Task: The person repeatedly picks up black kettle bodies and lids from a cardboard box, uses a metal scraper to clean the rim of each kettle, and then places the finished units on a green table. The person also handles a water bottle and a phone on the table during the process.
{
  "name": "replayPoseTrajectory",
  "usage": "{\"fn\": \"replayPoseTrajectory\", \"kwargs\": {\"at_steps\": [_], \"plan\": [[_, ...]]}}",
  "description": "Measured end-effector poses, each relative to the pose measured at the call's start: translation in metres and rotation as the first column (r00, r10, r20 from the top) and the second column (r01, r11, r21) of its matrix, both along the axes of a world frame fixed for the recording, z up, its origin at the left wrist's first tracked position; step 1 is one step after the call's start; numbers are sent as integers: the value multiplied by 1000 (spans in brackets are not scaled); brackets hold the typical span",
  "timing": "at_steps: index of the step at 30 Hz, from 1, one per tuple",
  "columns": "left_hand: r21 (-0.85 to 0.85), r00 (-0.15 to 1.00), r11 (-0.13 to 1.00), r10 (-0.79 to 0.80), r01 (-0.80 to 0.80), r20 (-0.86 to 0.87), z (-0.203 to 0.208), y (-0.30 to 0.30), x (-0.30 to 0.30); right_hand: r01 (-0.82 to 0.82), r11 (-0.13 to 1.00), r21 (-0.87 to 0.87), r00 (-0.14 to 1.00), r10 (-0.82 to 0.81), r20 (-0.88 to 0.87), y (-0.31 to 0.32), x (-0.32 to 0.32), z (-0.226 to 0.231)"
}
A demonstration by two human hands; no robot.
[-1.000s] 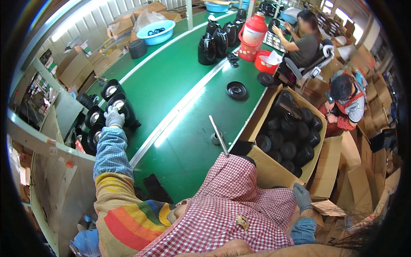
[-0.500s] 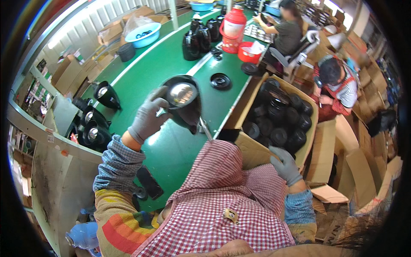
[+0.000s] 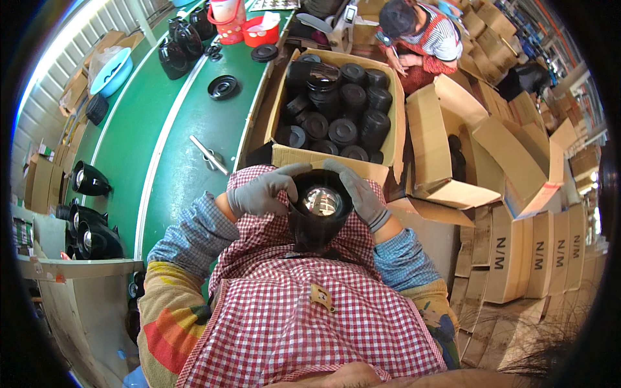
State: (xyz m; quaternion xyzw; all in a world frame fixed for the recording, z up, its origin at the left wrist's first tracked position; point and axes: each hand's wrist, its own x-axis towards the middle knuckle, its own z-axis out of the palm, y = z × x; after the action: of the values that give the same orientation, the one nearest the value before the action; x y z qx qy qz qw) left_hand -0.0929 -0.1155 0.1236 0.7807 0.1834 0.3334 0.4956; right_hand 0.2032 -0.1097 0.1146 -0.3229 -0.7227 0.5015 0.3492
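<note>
Over my lap sits a black vacuum jug body (image 3: 318, 227) with a round opening facing up; a shiny silver inside (image 3: 321, 202) shows in it. My left hand (image 3: 268, 192), in a grey glove, grips the rim at the left with bent fingers. On the opposite side my right hand (image 3: 359, 196), gloved too, curves round the rim with its fingers at the far edge. Whether a small part is under the right fingers is hidden. Beyond the hands stands an open carton (image 3: 396, 123) packed with black round-topped parts (image 3: 343, 130).
The green bench (image 3: 174, 152) runs along the left. On it are a metal tube-like piece (image 3: 208, 155), a black round lid (image 3: 223, 87), a red basin (image 3: 261, 28) and several black jugs (image 3: 97, 240). Open cartons (image 3: 453, 142) stand at right; a co-worker (image 3: 422, 32) sits beyond.
My left hand has brought the jug body from over the bench to my lap. My right hand has left the carton's near side and joined it on the rim. The view has swung right.
</note>
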Motion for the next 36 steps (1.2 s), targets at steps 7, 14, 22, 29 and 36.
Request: {"fn": "replayPoseTrajectory", "kwargs": {"at_steps": [7,14,22,29,36], "plan": [[-779,941,619,194,103,279,-43,4,39,282,909,307,940,-327,103,-55,-12,-36],[-559,965,804,261,-204,24,-82,-8,38,9,986,-166,996,5,84,-9,4,-60],[-469,902,775,410,-423,-136,-70,-20,44,-14,989,-149,962,54,268,69,-10,-70],[-392,824,732,544,-557,-157,-52,26,31,-334,808,486,607,-210,766,212,-63,-122],[-562,685,523,721,-641,-110,-76,62,-17,-778,616,122,143,-15,990,267,-120,-198]]}}
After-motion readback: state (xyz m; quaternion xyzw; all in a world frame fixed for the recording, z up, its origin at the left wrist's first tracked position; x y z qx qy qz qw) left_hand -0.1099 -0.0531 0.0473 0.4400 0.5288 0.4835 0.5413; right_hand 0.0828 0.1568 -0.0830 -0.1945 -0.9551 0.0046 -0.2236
